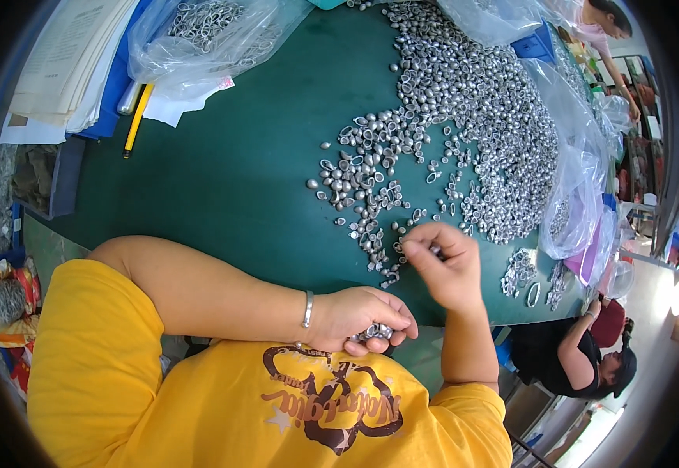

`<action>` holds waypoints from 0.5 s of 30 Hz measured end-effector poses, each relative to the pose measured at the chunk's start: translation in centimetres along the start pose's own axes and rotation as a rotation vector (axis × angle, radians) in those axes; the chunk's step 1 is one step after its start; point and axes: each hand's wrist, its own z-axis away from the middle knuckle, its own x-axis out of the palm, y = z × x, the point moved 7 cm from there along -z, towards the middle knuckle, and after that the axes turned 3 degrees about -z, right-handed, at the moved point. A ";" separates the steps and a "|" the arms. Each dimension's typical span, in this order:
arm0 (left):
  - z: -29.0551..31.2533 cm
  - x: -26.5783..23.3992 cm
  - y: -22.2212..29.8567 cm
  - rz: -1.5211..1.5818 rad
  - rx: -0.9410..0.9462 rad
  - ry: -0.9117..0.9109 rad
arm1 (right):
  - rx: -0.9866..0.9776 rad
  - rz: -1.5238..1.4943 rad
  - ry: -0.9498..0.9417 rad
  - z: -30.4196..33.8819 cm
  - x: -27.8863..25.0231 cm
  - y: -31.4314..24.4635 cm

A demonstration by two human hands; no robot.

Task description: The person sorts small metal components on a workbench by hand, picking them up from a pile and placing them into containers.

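Observation:
Over the table's near edge, my left hand [346,316] is curled around a handful of small silver-grey metal pieces [376,332], which show between its fingers. To its right, my right hand [453,271] is closed, thumb against the forefinger, above the near edge of the loose pieces. A bit of grey metal [435,250] shows inside its bent fingers; what the fingertips pinch is too small to make out. Beyond both hands spreads a large pile of oval, shell-like metal pieces [503,132], some ring-shaped, thinning into a scattered group [347,175] toward the left.
On the green table [222,179] lie a yellow pencil-like stick [138,121], papers [67,62] and a clear bag [199,39] of metal rings. Clear plastic [573,164] borders the pile's right side. One person [581,355] is at the right, another [593,31] at the far right.

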 end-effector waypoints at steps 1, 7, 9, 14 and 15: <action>0.0 0.0 0.0 0.002 -0.004 0.001 | -0.131 0.208 -0.036 -0.1 0.9 -1.4; 0.0 0.0 0.0 0.006 -0.008 -0.001 | -0.397 0.607 -0.051 0.1 2.7 -2.6; 0.0 0.0 0.0 0.002 -0.001 -0.003 | -0.241 0.303 -0.038 0.0 1.5 -1.9; 0.0 -0.1 0.0 -0.011 0.004 0.005 | 0.004 -0.229 -0.198 0.2 -0.1 -0.5; -0.1 -0.2 0.0 -0.010 0.005 0.008 | -0.145 0.013 -0.158 0.1 0.8 -1.6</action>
